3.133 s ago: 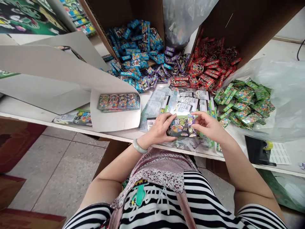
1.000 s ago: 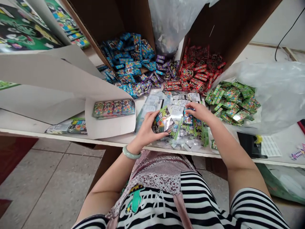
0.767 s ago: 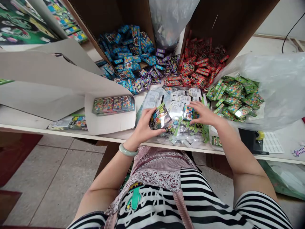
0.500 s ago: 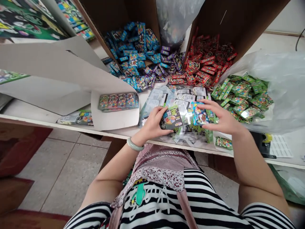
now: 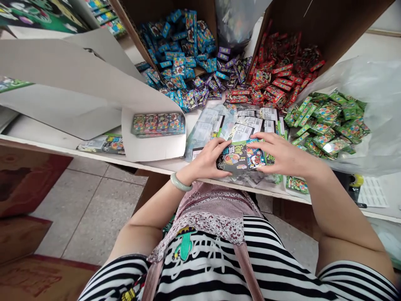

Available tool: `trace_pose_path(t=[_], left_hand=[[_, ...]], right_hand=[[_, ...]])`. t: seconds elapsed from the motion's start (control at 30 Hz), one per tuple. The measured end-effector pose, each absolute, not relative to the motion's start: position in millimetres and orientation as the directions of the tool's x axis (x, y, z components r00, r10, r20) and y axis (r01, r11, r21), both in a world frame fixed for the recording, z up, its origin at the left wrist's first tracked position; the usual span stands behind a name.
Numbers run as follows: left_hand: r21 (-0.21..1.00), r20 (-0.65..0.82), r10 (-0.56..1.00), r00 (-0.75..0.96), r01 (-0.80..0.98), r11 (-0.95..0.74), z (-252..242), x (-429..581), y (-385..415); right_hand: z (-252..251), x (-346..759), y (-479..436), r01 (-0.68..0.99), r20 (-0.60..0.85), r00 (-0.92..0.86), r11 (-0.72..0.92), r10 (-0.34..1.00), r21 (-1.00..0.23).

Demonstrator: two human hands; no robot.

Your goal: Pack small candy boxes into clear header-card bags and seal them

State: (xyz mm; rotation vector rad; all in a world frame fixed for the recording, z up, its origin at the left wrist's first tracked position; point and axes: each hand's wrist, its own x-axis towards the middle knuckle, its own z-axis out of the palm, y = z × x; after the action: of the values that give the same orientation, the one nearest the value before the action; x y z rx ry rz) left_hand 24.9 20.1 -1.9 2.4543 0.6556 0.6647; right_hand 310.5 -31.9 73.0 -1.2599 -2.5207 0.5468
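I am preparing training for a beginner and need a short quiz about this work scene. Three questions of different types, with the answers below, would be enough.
1. What does each hand hold, the left hand and the right hand?

2. True or false: the pile of green packets lies nearer to the right hand than to the left hand.

3. On which wrist is the pale bracelet?
A) Left
B) Right
C) Both

Key:
1. Left: a dark printed pack. Right: a small blue packet.
2. True.
3. A.
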Motion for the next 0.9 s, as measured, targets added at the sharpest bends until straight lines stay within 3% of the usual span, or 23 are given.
trace_pose_path(t=[0.13,0.3,0.43,0.5,0.63,0.77,0.9], left_hand=[[0.607,0.333,0.600,0.727,0.322,-0.726,-4.3,26.4,20.7],[0.613,0.384,0.693,0.610,0.392,-0.686,-3.9,29.8,14.9],[0.612,0.404,0.727,0.555,0.426,-0.666,1.8,32.0,6.7],[0.681,0.401,0.760,0.511,0.388,-0.621,4.3,34.3,2.5],[0.883,0.320,0.865,0.386,0.209,-0.420,-0.2,42.3,-4.8],[0.977,0.196,0.928,0.318,0.017,-0.212,-17.7,49.1,-14.6],[0.990,0.140,0.936,0.323,-0.025,-0.140,-32.3,46.7,-27.3]], right_hand=[[69.6,300.3,-28.7,0.728,0.035,-0.525,0.471,0.850,-0.498],[59.8,286.9,-38.8,0.743,0.194,-0.369,0.414,0.909,-0.526],[45.6,279.9,-51.5,0.720,0.209,-0.301,0.365,0.931,-0.590],[38.5,274.7,-57.1,0.663,0.191,-0.234,0.300,0.953,-0.686],[20.7,256.5,-65.0,0.386,0.156,-0.068,0.170,0.985,-0.907],[-3.5,233.2,-68.0,0.283,0.198,0.226,0.131,0.954,-0.950],[-19.4,221.7,-71.0,0.283,0.209,0.285,0.126,0.936,-0.951]])
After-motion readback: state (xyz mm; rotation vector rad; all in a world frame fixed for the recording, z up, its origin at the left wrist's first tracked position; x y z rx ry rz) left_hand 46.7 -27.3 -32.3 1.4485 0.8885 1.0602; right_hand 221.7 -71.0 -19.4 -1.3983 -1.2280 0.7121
